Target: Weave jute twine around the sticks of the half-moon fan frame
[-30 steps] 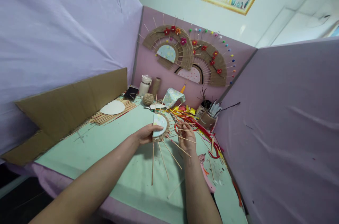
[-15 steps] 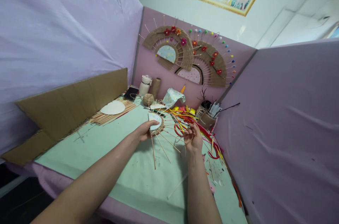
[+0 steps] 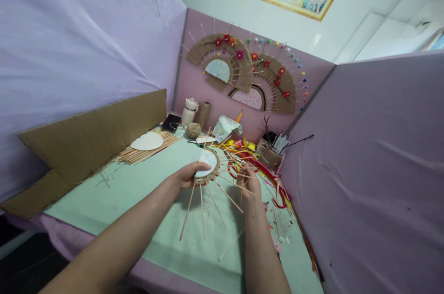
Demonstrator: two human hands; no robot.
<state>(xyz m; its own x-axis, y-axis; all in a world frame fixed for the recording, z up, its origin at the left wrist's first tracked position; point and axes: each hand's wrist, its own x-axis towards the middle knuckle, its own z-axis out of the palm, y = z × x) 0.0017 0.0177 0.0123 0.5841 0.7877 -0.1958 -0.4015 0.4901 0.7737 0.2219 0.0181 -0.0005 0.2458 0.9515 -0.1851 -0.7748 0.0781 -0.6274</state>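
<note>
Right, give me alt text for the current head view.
A person's left hand holds a pale half-disc with thin sticks fanning from its curved edge, while the right hand is near the sticks' outer ends. On the green tabletop sits a ball of twine; behind, two flower-trimmed fans are displayed against a pink panel.

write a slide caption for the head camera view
Left hand holds a semicircular piece with radiating sticks; right hand among the stick tips, over a pale green table.

light soft | faint shadows: tabletop [image 3: 118, 192] | small glare: upper wall [image 3: 317, 37] | edges stretched
</note>
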